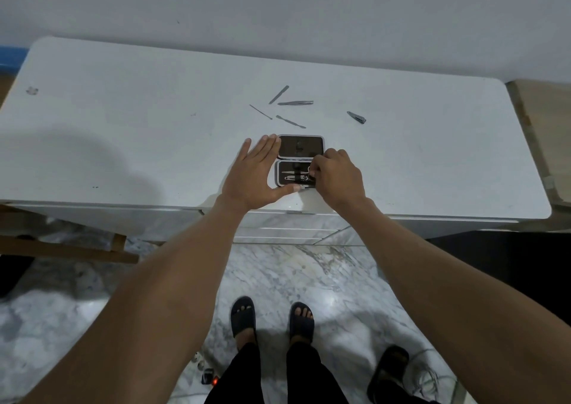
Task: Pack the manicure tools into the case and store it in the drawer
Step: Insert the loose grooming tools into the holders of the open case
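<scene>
Manicure case (299,160) is lying open near the front edge of a white tabletop (123,131), its dark lid half lying flat behind its tray half. A few metal tools are sitting in the tray. The left hand (256,175) is resting flat beside the case's left side, fingers spread, thumb lying along the case's front edge. The right hand (336,175) is covering the tray's right end, fingertips pressed together on a small metal tool there; which one cannot be told. Behind the case, five tools are lying loose: a nail file (279,94), tweezers (295,103), a thin pick (260,111), a cuticle pusher (290,121), and, further right, a nail clipper (356,117).
</scene>
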{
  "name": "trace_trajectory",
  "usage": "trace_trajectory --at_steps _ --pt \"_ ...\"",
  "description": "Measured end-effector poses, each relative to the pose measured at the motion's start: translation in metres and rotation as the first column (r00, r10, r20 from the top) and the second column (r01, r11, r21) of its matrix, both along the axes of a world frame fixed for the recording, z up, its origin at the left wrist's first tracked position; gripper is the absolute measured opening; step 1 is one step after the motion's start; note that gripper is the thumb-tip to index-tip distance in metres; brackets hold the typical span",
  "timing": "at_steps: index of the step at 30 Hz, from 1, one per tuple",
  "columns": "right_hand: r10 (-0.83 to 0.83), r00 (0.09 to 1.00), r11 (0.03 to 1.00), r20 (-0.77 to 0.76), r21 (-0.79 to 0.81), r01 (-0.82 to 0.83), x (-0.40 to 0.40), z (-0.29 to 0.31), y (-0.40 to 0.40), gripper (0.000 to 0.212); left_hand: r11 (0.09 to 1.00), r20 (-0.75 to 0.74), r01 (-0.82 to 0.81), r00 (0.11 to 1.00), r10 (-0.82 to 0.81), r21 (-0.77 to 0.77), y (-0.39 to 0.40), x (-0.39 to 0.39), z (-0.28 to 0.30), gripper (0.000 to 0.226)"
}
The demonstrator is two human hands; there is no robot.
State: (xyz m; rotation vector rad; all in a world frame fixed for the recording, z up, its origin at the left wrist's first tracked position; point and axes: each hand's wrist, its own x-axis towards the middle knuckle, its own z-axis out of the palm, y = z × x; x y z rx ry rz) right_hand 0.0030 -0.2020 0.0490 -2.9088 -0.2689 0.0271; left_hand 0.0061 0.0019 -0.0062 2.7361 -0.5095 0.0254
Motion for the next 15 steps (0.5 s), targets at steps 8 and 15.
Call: trace_trajectory --at_steps 8,15 --pt "-0.001 0.999 0.999 -0.037 0.032 0.002 0.001 0.004 0.001 0.014 1.000 0.000 -0.002 1.000 0.002 0.007 0.000 0.000 0.000 0.116" --pt "-0.177 0.984 0.975 -0.015 0.132 0.178 0.019 0.014 -0.013 0.017 1.000 -0.007 -0.009 1.000 0.009 0.014 -0.001 0.000 0.002 0.117"
